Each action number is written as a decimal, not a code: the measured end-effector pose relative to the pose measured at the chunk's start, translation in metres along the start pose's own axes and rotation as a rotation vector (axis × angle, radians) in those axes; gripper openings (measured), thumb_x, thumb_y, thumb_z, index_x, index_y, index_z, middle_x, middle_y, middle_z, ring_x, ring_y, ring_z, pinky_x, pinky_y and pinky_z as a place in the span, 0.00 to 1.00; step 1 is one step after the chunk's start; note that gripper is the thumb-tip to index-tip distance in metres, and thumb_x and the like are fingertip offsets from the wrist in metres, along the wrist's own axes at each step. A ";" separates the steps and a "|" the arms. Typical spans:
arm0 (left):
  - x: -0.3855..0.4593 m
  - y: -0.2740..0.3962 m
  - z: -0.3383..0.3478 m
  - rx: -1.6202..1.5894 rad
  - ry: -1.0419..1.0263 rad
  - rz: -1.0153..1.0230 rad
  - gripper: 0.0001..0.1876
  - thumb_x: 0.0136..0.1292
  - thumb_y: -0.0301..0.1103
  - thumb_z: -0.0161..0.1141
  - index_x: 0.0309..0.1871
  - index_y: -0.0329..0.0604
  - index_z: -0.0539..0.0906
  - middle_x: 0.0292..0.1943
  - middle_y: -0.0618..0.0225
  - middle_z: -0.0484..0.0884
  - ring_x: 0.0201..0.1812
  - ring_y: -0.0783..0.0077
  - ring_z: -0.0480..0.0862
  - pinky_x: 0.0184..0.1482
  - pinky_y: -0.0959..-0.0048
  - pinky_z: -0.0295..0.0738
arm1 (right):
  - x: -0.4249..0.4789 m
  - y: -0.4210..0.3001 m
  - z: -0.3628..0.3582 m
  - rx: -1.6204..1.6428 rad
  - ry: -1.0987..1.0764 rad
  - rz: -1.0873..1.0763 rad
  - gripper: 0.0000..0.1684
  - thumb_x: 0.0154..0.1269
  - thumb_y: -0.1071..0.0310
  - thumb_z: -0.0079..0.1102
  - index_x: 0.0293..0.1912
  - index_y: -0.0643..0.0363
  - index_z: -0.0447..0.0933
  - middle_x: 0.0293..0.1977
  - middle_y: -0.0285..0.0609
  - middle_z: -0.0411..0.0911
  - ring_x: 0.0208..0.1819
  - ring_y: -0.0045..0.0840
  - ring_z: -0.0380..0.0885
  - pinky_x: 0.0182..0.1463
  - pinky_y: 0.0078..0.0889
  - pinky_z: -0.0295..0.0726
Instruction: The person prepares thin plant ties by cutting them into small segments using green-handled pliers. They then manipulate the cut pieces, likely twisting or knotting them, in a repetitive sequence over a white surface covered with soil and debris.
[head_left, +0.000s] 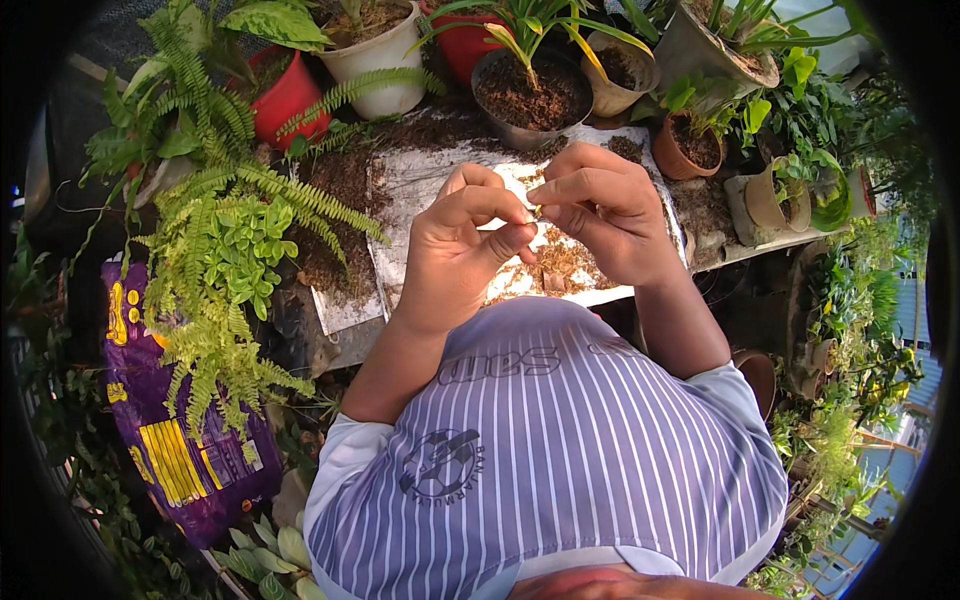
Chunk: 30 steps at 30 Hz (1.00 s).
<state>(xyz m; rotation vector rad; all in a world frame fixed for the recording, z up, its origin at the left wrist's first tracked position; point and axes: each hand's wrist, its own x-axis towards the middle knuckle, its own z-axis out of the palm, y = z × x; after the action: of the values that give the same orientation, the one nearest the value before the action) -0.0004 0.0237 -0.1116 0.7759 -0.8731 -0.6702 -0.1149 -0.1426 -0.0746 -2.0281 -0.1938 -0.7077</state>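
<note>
My left hand (469, 247) and my right hand (606, 214) meet above a soil-strewn white board (427, 176). Thumb and forefinger of each hand pinch a tiny yellow-green plant piece (537, 213), mostly hidden between the fingertips. Its exact kind is too small to make out. Just beyond my hands stands a dark pot (517, 137) of brown growing medium, in which a strap-leaved plant (531, 67) grows upright. Loose brown potting bits (566, 259) lie scattered on the board beneath my hands.
A fern (202, 202) spreads along the left, above a purple printed bag (180, 420). Along the back stand a white pot (379, 64), a red pot (281, 97) and a tan pot (619, 71). A terracotta pot (688, 146) and a beige pot (769, 196) sit at right.
</note>
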 end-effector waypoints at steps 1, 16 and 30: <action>0.002 0.000 0.001 0.053 0.024 0.007 0.07 0.70 0.20 0.65 0.49 0.36 0.81 0.43 0.64 0.82 0.43 0.76 0.86 0.46 0.73 0.90 | -0.001 0.000 0.002 -0.038 0.021 -0.018 0.07 0.63 0.77 0.70 0.42 0.61 0.86 0.34 0.40 0.78 0.35 0.28 0.79 0.37 0.29 0.76; 0.007 -0.010 0.003 0.000 0.341 0.067 0.07 0.73 0.25 0.65 0.51 0.38 0.80 0.42 0.74 0.80 0.44 0.84 0.78 0.49 0.82 0.76 | -0.017 0.008 0.055 0.088 0.101 0.213 0.08 0.74 0.75 0.58 0.49 0.64 0.80 0.30 0.43 0.78 0.32 0.28 0.79 0.37 0.32 0.76; 0.049 0.012 -0.034 -0.196 0.571 0.195 0.07 0.73 0.26 0.65 0.50 0.46 0.81 0.43 0.73 0.83 0.42 0.83 0.79 0.40 0.76 0.71 | -0.031 0.016 0.104 -0.065 -0.057 0.130 0.15 0.77 0.76 0.49 0.60 0.58 0.69 0.26 0.54 0.78 0.24 0.51 0.80 0.28 0.49 0.76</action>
<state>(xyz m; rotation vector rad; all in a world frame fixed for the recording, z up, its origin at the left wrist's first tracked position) 0.0545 0.0025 -0.0961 0.6459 -0.3478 -0.3248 -0.0922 -0.0606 -0.1439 -2.1030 -0.0724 -0.5818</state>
